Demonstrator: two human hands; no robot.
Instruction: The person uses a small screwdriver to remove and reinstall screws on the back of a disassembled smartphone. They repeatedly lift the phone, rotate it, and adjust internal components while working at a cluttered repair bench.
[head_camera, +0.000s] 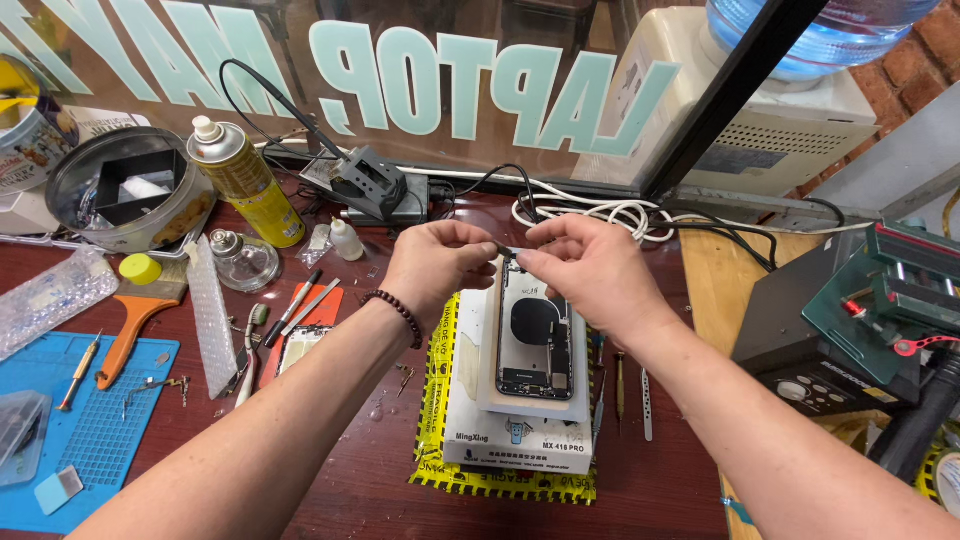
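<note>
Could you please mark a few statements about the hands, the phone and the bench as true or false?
1. Both hands, left hand and right hand, pinch one small dark part. True.
2. The opened phone lies on a white box. True.
3. The spray can is red. False: it is yellow.
4. The brush is in the right hand. False: it lies on the bench, far left.
5. The left wrist wears a bead bracelet. True.

White flat box (520, 440) w/ yellow-black tape at desk centre; yellow spray can (245, 180) back left; pale lettered window sign (470, 85) behind.
</note>
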